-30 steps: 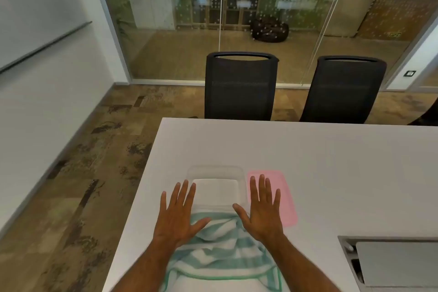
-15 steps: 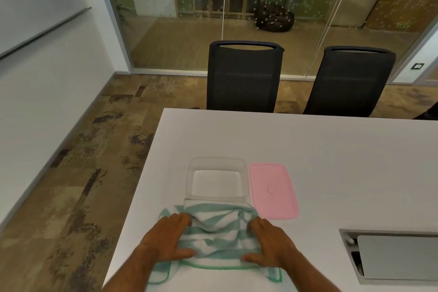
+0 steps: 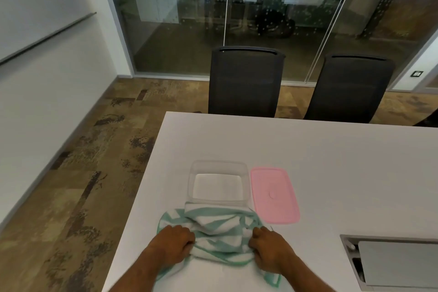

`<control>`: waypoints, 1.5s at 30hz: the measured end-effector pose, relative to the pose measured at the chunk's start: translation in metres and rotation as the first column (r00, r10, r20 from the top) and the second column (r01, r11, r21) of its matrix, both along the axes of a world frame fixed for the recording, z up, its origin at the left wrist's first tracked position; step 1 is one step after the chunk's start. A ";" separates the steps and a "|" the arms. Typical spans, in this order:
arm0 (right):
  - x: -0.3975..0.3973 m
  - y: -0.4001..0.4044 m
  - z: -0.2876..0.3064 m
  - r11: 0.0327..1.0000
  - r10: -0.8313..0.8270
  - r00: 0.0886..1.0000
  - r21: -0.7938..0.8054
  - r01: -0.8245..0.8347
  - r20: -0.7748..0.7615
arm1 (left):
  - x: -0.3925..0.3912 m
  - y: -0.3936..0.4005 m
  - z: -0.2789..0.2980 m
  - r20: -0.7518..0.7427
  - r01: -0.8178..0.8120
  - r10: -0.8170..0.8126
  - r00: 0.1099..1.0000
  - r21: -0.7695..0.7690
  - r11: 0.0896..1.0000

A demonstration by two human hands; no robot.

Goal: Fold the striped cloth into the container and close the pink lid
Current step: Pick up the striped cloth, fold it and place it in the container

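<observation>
The green-and-white striped cloth (image 3: 220, 232) lies bunched on the white table (image 3: 331, 161), just in front of the clear rectangular container (image 3: 219, 184). The container stands uncovered with nothing inside. The pink lid (image 3: 273, 194) lies flat on the table to the container's right, touching nothing. My left hand (image 3: 171, 246) has its fingers curled into the cloth's left side. My right hand (image 3: 270, 250) grips the cloth's right side the same way. Part of the cloth trails under my forearms toward the near table edge.
A grey cable hatch (image 3: 393, 263) is set into the table at the near right. Two black office chairs (image 3: 245, 82) (image 3: 350, 89) stand at the table's far edge, with a glass wall behind. The table's left edge drops to patterned floor (image 3: 78, 185).
My hands went from lying flat with spread fingers near the container to pulled back and closed on the cloth's two sides. The cloth has bunched narrower between them.
</observation>
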State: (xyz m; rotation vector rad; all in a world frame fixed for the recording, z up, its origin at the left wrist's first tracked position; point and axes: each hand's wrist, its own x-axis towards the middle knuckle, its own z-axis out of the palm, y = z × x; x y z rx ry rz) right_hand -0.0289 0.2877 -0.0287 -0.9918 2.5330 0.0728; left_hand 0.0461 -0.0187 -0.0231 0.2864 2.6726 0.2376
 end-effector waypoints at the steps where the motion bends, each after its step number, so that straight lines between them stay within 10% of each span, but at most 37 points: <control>1: -0.001 0.001 0.001 0.999 -0.036 0.999 -0.039 0.036 0.010 | 0.000 -0.002 0.001 -0.026 -0.024 0.025 0.999 0.043 0.999; 13: -0.057 -0.005 0.104 0.613 -0.306 0.873 -0.623 0.487 0.381 | -0.039 -0.003 0.077 -0.421 -0.166 0.484 0.768 0.599 0.783; 16: -0.066 -0.004 0.140 0.665 -0.217 0.891 -0.608 0.434 0.398 | -0.058 -0.005 0.106 -0.454 -0.109 0.486 0.746 0.637 0.763; 28: -0.097 0.006 0.235 0.748 -0.173 0.947 -0.590 0.305 0.270 | -0.103 -0.025 0.197 -0.424 -0.069 0.338 0.840 0.534 0.842; 45: -0.117 -0.001 0.313 0.663 -0.365 0.929 -0.683 0.305 0.060 | -0.131 -0.006 0.282 -0.747 -0.097 0.216 0.629 0.201 0.975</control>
